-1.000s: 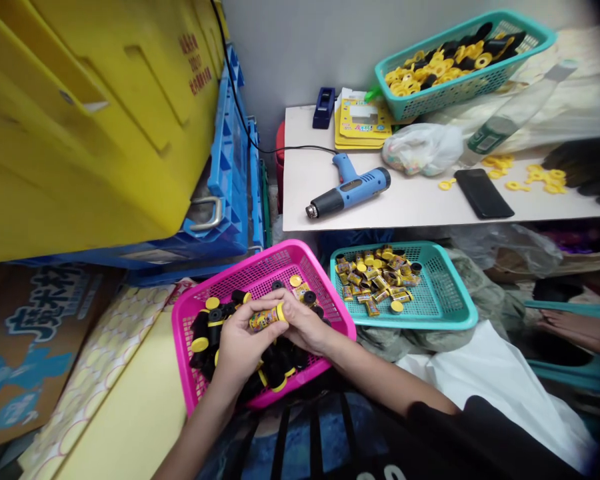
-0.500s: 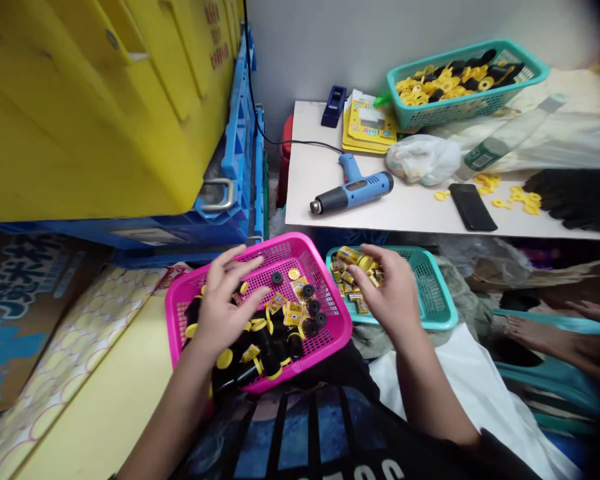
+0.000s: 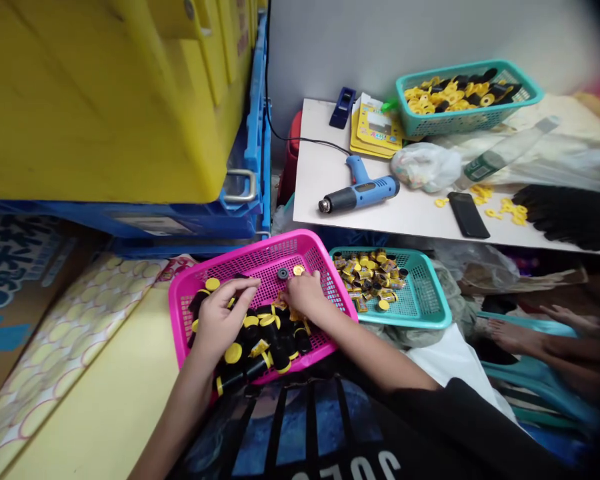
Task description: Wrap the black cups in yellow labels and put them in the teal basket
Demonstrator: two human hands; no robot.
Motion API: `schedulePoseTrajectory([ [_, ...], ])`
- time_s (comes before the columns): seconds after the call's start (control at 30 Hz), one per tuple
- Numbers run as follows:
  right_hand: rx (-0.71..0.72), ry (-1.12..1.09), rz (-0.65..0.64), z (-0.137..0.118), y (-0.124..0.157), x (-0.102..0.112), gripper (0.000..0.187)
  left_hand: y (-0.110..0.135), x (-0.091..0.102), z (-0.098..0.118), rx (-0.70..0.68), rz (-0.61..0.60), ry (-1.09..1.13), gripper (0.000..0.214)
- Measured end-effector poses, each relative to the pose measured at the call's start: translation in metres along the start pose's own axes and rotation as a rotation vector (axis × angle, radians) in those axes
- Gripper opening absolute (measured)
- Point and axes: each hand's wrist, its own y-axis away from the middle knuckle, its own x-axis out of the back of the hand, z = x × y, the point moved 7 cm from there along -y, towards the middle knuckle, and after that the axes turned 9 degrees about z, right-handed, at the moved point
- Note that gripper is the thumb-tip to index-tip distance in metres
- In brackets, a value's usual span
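The pink basket (image 3: pixel 340 297) sits in front of me, holding several black tubes with yellow caps (image 3: pixel 257 365) and a grey-black ring (image 3: pixel 283 274). Over its left part is my left hand (image 3: pixel 224 319), thumb and fingers drawn together; whatever they pinch is hidden. My right hand (image 3: pixel 305 293) reaches down inside the basket, fingers closed beside small yellow printed pieces (image 3: pixel 281 299) that it partly covers. A round yellow disc (image 3: pixel 299 270) lies just beyond those fingers. To the right, a teal basket (image 3: pixel 433 303) contains a pile of small yellow-wrapped cylinders (image 3: pixel 370 270).
On the white table (image 3: pixel 313 173) lie a blue heat gun (image 3: pixel 363 193), a phone (image 3: pixel 469 215), a plastic bottle (image 3: pixel 505 157) and another teal basket (image 3: pixel 470 120) of yellow and black parts. Blue and yellow crates (image 3: pixel 180 133) stand left. A person's hand (image 3: pixel 563 319) shows at right.
My right hand has left the teal basket, where a yellow-wrapped cylinder was at its fingers, and moved left into the pink basket. My left hand's spread fingers have drawn together.
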Motion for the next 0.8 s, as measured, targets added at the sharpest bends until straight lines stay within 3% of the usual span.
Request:
schedulePoseTrajectory([
  [0.1,-0.022,-0.22,0.085,0.008,0.01,0.012,0.035,-0.001,-0.003,-0.005,0.029,0.035,0.004,0.02],
  [0.2,-0.073,-0.927,0.174,0.004,0.024,0.019,0.037,-0.001,-0.013,-0.005,0.069,0.117,0.095,0.03],
  [0.27,-0.103,-1.359,0.184,-0.001,0.031,0.018,0.035,-0.001,-0.024,-0.009,0.182,0.096,0.227,0.047],
  [0.37,-0.15,-1.684,0.179,-0.005,0.035,0.016,0.027,0.001,-0.037,-0.014,0.353,0.003,0.382,0.055],
  [0.53,-0.129,-1.744,-0.039,-0.013,0.03,0.015,0.044,0.004,-0.04,-0.011,0.445,-0.181,0.416,0.064],
  [0.7,-0.147,-1.839,0.061,-0.013,0.022,0.017,0.046,0.001,-0.045,-0.004,0.427,-0.105,0.48,0.053],
  [0.8,-0.107,-1.74,0.188,0.002,0.017,0.028,0.034,-0.005,-0.042,-0.009,0.455,0.032,0.546,0.041],
])
